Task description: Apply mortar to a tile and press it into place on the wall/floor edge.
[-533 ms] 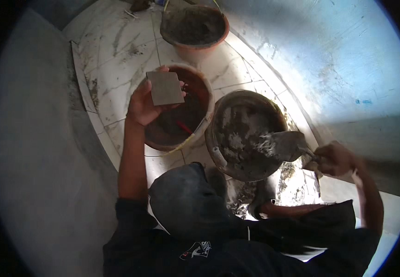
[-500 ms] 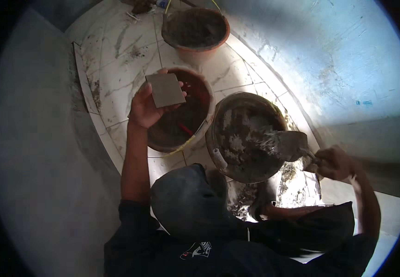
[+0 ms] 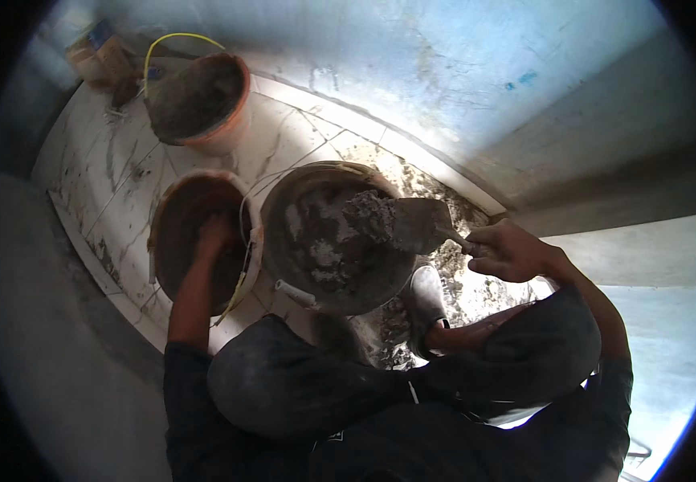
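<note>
My left hand point(image 3: 213, 234) reaches down into a brown bucket point(image 3: 163, 233) on the left, its fingers low against the dark inside; what it holds is hidden. My right hand point(image 3: 510, 252) grips the handle of a trowel point(image 3: 420, 225), held level over a round mortar bucket point(image 3: 283, 213). A lump of grey mortar point(image 3: 370, 215) sits on the trowel blade. More wet mortar point(image 3: 320, 257) lies in that bucket. The two buckets touch side by side in front of my knees.
A third orange bucket point(image 3: 223, 128) with a yellow handle and grey mix stands farther back. White marbled floor tiles point(image 3: 123, 173) run under the buckets, and spilled mortar point(image 3: 452, 281) lies by my shoe point(image 3: 426, 309). A blue-grey wall point(image 3: 460, 72) rises at the right.
My left hand, which held a grey square tile up above the brown bucket, has dropped into it and the tile is out of sight. The trowel has lifted with mortar on it.
</note>
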